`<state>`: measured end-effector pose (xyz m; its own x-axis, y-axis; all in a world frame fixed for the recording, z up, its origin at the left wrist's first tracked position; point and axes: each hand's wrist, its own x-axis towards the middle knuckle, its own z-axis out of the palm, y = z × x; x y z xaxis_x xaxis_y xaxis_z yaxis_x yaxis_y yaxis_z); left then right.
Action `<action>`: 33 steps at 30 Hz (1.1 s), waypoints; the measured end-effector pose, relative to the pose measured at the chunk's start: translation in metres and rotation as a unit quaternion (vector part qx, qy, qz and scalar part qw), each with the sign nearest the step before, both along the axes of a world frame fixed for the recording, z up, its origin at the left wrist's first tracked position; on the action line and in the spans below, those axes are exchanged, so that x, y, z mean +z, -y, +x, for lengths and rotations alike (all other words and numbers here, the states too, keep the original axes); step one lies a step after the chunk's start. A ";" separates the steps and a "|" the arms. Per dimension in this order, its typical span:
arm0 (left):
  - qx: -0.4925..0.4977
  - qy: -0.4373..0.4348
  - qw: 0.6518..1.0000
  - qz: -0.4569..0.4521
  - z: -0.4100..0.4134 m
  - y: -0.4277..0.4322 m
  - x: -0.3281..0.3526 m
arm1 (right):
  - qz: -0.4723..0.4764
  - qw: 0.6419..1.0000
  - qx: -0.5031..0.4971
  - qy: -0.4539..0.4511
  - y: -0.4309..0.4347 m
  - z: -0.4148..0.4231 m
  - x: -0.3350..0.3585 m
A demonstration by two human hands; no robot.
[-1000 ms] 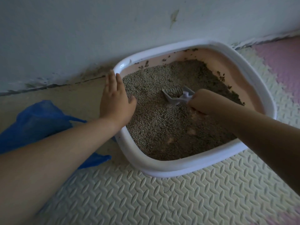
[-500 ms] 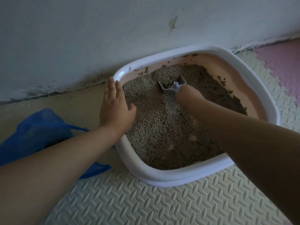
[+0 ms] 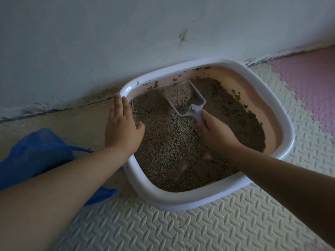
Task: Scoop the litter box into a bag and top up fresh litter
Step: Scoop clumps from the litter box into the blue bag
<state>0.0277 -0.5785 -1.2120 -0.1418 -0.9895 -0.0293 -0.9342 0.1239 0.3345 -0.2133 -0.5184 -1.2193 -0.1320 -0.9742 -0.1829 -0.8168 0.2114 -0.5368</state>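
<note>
Litter box (image 3: 181, 201): is sitting on the foam mat (image 3: 199, 230), with its far side standing close to the wall (image 3: 126, 42).
Litter (image 3: 172, 153): is covering most of the box bottom; the bare pink inner side is showing on the right.
Scoop (image 3: 198, 104): is resting in the far part of the box, its pan carrying a heap of granules.
Right hand (image 3: 215, 131): is gripping the scoop handle, fingers clenched around it.
Left hand (image 3: 123, 127): is lying flat on the left rim of the box, fingers released and straight.
Bag (image 3: 36, 156): blue, is lying on the floor left of the box, partly under the left forearm.
</note>
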 end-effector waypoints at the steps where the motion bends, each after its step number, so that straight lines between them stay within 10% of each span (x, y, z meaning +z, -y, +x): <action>1: 0.000 0.001 1.000 0.000 0.000 0.000 0.000 | -0.007 1.000 0.001 0.003 -0.006 0.000 0.002; 22: -0.068 0.046 0.996 -0.039 0.000 0.002 -0.002 | 0.078 0.992 -0.079 0.053 -0.040 -0.015 0.023; 33: -0.232 0.043 0.972 -0.024 -0.001 0.003 -0.001 | 0.247 0.916 -0.267 0.167 -0.043 -0.044 0.047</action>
<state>0.0270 -0.5817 -1.2131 -0.5712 -0.8206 -0.0169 -0.7987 0.5510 0.2416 -0.2568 -0.4752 -1.1727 -0.4224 -0.5745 -0.7011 -0.3342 0.8177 -0.4687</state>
